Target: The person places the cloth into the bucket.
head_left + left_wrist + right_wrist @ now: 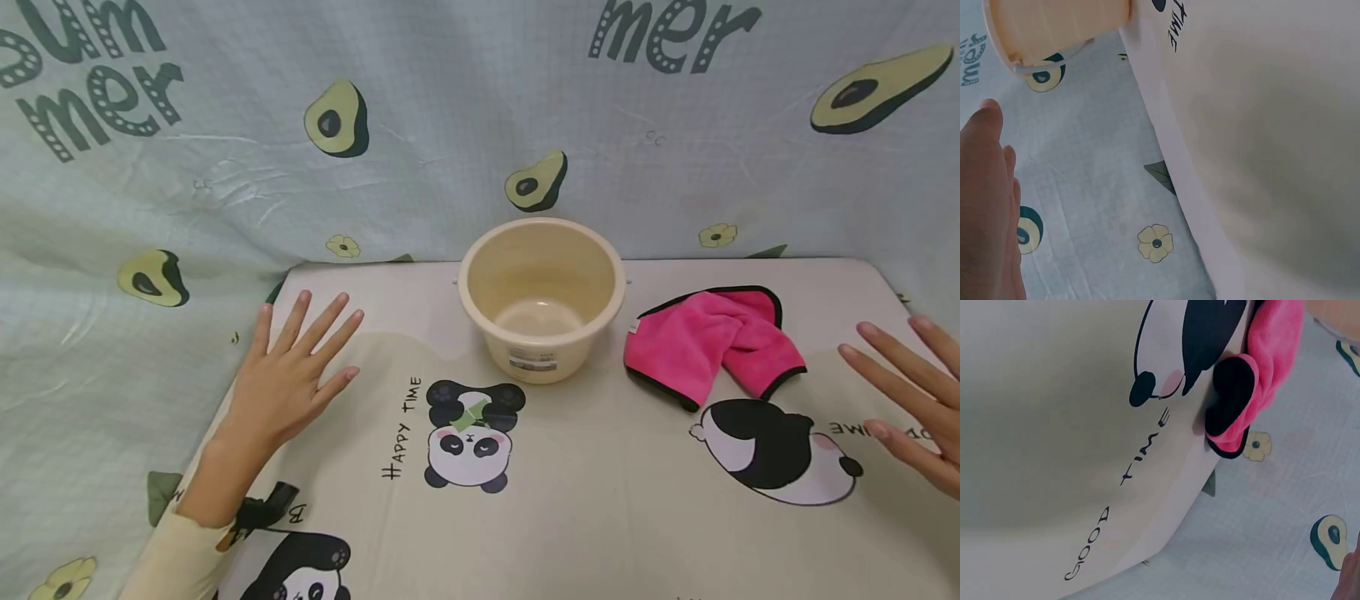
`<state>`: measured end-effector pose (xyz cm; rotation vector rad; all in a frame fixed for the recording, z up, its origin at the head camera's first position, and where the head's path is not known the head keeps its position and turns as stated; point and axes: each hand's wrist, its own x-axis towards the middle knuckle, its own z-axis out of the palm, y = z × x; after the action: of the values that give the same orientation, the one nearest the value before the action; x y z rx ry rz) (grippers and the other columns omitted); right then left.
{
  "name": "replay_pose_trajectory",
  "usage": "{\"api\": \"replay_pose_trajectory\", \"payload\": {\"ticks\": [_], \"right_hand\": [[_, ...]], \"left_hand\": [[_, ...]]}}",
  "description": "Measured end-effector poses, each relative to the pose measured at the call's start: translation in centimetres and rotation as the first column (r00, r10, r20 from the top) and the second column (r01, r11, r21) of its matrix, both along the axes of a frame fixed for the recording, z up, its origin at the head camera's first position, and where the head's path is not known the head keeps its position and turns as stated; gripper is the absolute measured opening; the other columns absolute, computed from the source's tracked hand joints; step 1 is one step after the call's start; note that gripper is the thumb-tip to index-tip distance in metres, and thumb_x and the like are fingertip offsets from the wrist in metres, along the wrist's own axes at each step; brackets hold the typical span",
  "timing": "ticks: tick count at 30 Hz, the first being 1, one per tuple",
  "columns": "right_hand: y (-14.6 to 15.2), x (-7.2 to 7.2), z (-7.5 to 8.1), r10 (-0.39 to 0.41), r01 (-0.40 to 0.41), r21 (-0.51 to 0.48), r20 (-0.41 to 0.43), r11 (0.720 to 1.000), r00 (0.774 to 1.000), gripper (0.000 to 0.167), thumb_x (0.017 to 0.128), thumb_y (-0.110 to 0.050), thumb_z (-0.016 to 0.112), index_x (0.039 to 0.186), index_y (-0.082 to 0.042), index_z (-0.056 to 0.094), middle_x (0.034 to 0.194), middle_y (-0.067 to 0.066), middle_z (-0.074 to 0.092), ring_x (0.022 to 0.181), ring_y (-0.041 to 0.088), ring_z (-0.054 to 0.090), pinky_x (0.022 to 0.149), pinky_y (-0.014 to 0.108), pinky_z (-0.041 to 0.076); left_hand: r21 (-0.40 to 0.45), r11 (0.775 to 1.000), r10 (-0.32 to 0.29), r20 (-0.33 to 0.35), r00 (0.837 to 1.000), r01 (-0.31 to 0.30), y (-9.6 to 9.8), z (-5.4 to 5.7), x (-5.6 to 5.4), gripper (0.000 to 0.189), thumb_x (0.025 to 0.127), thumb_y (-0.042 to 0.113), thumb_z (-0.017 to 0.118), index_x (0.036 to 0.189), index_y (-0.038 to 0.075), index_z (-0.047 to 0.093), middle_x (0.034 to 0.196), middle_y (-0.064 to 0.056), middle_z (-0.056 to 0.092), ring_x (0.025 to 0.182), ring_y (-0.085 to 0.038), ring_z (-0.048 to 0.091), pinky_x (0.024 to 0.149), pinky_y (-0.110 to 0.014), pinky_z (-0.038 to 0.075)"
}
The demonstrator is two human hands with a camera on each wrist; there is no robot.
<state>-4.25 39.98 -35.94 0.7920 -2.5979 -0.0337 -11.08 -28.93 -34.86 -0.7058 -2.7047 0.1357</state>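
A cream plastic bucket (540, 358) stands upright near the back edge of the table; its visible inside holds nothing. To its right lies a crumpled pink cloth (682, 337) with black edging. My left hand (288, 375) hovers left of the bucket, fingers straight and spread, touching nothing. At the right edge of the head view, my right hand (918, 400) is partly cut off, its fingers also straight and apart from the cloth. The left wrist view shows the bucket's thin handle (1054, 65) hanging at its side. The right wrist view catches only a sliver of my right hand.
The table (570, 517) has a pale cover printed with pandas and lettering. Behind and to the left hangs a light curtain (450, 125) with avocado prints, close behind the bucket. A black strap mount (266, 508) sits on my left wrist.
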Motion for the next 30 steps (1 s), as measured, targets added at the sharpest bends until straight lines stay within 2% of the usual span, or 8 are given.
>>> {"api": "replay_pose_trajectory", "payload": {"ticks": [5,8,12,16,19,25,28,30], "right_hand": [[-0.7,0.2,0.1,-0.054,0.053,0.007,0.036,0.999,0.998,0.085,0.096,-0.079,0.015,0.165,-0.03,0.009,0.172,0.001,0.003,0.156,0.037,0.001,0.124,0.061,-0.002],[-1.2,0.5,0.0,-0.113,0.114,-0.001,0.071,0.994,0.991,0.086,0.093,-0.083,0.013,0.164,-0.035,0.006,0.172,-0.003,-0.001,0.157,0.035,-0.003,0.123,0.063,-0.007],[-1.8,0.4,-0.3,-0.172,0.173,0.006,0.118,0.985,0.978,0.086,0.094,-0.082,0.018,0.164,-0.036,0.004,0.171,-0.005,-0.004,0.157,0.03,-0.006,0.123,0.06,-0.009],[-2.6,-0.2,-0.8,-0.238,0.233,0.05,0.172,0.971,0.956,0.088,0.096,-0.075,0.034,0.164,-0.031,0.0,0.171,-0.002,-0.008,0.157,0.028,-0.012,0.123,0.057,-0.012],[-3.3,-1.0,-1.3,-0.251,0.248,0.041,0.207,0.968,0.946,0.085,0.1,-0.062,0.043,0.165,-0.026,0.001,0.171,0.002,-0.007,0.156,0.027,-0.013,0.124,0.054,-0.014],[-4.8,-2.9,-2.1,-0.217,0.242,-0.057,0.281,0.969,0.935,0.082,0.102,-0.043,0.053,0.165,-0.016,0.009,0.17,0.015,0.011,0.157,0.03,-0.004,0.125,0.048,-0.012],[-5.4,-3.9,-2.1,-0.196,0.241,-0.108,0.32,0.965,0.927,0.08,0.101,-0.039,0.056,0.165,-0.014,0.014,0.166,0.021,0.023,0.157,0.033,0.002,0.126,0.047,-0.01],[-5.8,-4.5,-2.0,-0.187,0.243,-0.132,0.34,0.961,0.922,0.077,0.102,-0.038,0.056,0.164,-0.014,0.018,0.163,0.024,0.027,0.157,0.034,0.005,0.126,0.047,-0.008]], "left_hand": [[0.035,0.999,0.003,0.038,0.999,-0.005,0.8,-0.3,0.0,0.07,0.103,0.069,0.01,0.164,0.035,0.013,0.171,0.009,0.006,0.158,-0.029,0.001,0.124,-0.06,-0.004],[0.102,0.995,-0.011,0.096,0.995,0.002,1.5,-0.7,0.0,0.067,0.106,0.065,0.018,0.165,0.033,0.013,0.172,0.007,0.006,0.157,-0.03,-0.001,0.124,-0.06,-0.005],[0.217,0.976,-0.057,0.198,0.979,0.013,2.8,-1.0,-0.3,0.066,0.108,0.056,0.032,0.165,0.03,0.014,0.172,0.005,0.006,0.157,-0.032,-0.002,0.124,-0.059,-0.008],[0.324,0.946,-0.122,0.272,0.955,0.028,4.4,-0.9,-0.9,0.065,0.108,0.056,0.031,0.165,0.029,0.014,0.171,0.006,0.006,0.157,-0.031,-0.004,0.124,-0.058,-0.009],[0.429,0.902,-0.201,0.311,0.929,0.052,5.7,-0.5,-1.6,0.065,0.108,0.058,0.027,0.165,0.028,0.016,0.171,0.006,0.007,0.157,-0.032,-0.004,0.124,-0.059,-0.007],[0.626,0.775,-0.373,0.339,0.864,0.089,8.3,0.7,-3.0,0.077,0.102,0.072,0.016,0.164,0.027,0.019,0.171,0.005,0.011,0.157,-0.03,-0.001,0.124,-0.059,-0.004],[0.672,0.735,-0.416,0.339,0.844,0.092,9.5,1.3,-3.6,0.079,0.1,0.074,0.017,0.164,0.028,0.019,0.171,0.006,0.012,0.157,-0.022,-0.002,0.125,-0.058,-0.004],[0.693,0.714,-0.435,0.332,0.837,0.097,10.1,1.5,-4.1,0.077,0.101,0.072,0.022,0.164,0.027,0.02,0.17,0.007,0.012,0.157,-0.018,-0.001,0.125,-0.057,0.0]]}}
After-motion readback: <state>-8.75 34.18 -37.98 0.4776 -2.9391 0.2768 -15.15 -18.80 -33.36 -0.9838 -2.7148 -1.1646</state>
